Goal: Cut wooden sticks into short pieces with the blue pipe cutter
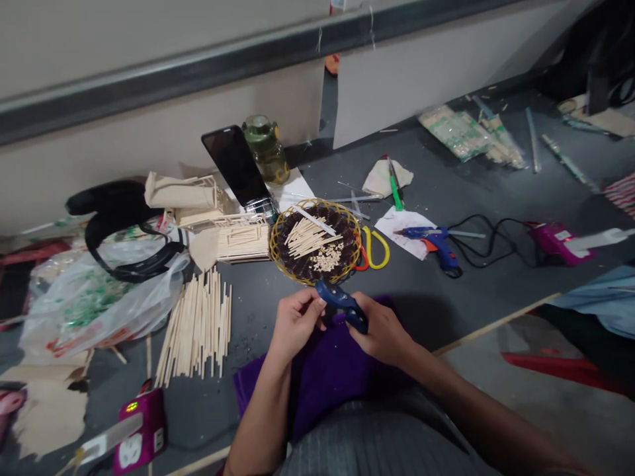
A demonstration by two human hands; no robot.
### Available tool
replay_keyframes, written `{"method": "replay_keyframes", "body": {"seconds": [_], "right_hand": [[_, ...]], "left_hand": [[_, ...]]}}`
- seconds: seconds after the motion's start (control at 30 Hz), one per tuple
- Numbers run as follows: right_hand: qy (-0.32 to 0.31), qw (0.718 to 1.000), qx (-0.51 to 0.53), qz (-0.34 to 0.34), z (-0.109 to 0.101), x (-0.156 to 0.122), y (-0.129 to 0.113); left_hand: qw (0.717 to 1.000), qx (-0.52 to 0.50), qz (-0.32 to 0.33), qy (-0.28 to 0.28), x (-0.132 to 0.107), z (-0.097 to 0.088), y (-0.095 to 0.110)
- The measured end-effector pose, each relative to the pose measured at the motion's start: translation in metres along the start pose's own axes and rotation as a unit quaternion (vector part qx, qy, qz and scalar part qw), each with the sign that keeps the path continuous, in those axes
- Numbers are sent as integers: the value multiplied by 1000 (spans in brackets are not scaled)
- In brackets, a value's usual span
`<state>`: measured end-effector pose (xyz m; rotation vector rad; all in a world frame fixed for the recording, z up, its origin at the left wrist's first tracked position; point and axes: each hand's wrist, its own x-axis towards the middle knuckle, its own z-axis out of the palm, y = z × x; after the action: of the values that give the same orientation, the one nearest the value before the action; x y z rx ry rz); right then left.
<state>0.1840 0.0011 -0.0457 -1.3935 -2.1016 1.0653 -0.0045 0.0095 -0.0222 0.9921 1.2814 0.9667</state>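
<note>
My right hand (381, 334) is closed round the blue handles of a cutting tool (342, 303), held just in front of a round wicker basket (280, 226). My left hand (296, 322) pinches something small at the tool's tip; I cannot make out what it is. The basket holds short wooden sticks and small cut pieces. A purple cloth (327, 373) lies on my lap under both hands. A pile of long wooden sticks (197, 327) lies on the floor to the left of my left hand.
A blue glue gun (435, 241) with a black cord lies right of the basket, next to yellow-handled scissors (373, 249). A phone (238, 166), a green jar (266, 149), stick-built pieces (238, 239), a plastic bag (94, 297) and magenta power strips (139, 430) surround the spot.
</note>
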Motion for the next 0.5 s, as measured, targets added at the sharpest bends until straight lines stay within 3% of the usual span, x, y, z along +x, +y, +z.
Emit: {"method": "replay_keyframes", "body": {"seconds": [0.17,0.5], "right_hand": [[-47,997,9,55,1,4,-4],[-64,997,-3,46,5,25,4]], "left_hand": [[1000,11,-12,1,2,-1,0],[998,-2,-17,64,10,-2,-11]]}}
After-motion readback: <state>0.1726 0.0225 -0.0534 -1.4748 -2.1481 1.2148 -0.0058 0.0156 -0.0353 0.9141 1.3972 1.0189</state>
